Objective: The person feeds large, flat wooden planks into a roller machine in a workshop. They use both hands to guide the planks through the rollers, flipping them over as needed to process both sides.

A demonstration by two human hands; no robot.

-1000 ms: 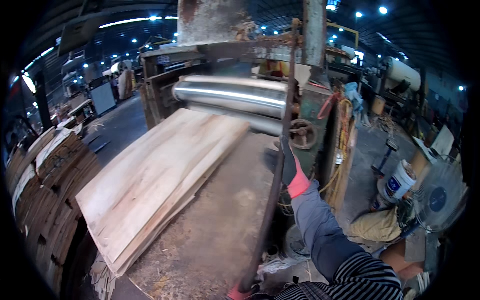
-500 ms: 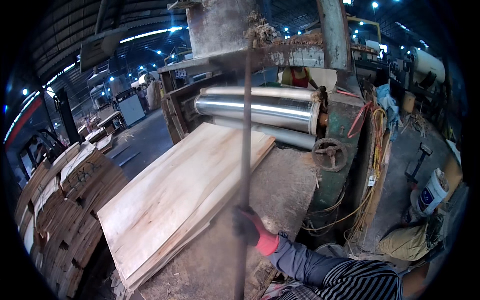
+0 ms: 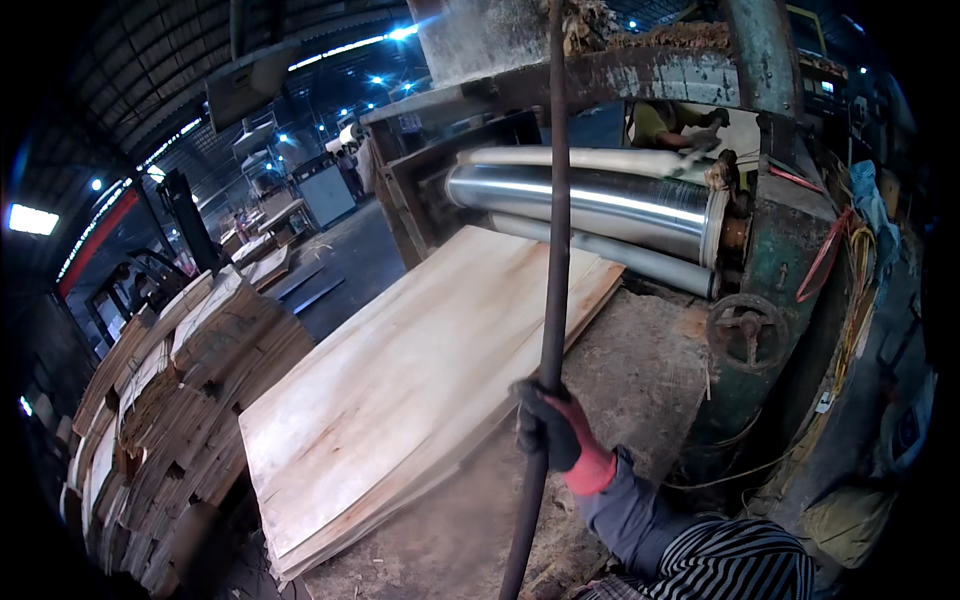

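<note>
My right hand (image 3: 560, 428), in a dark glove with a red cuff, is closed around a long dark pole (image 3: 557, 250). The pole stands almost upright across the middle of the view, its lower part slanting to the left. Behind it lies a stack of pale wood veneer sheets (image 3: 400, 380) on a worn table (image 3: 640, 350). The far end of the stack reaches close to a machine's shiny metal roller (image 3: 590, 200). My left hand does not show.
A handwheel (image 3: 747, 332) sits on the machine's green side frame. Tall piles of veneer (image 3: 200, 400) stand at left. Beyond the rollers, a person's gloved hand (image 3: 708, 127) reaches toward them. Yellow cables (image 3: 850, 310) hang at right, and a sack (image 3: 850, 525) lies below.
The view has shifted, so the machine and stack sit farther right. My right hand still grips the pole, now tilted. The person behind the rollers has brought an arm forward.
</note>
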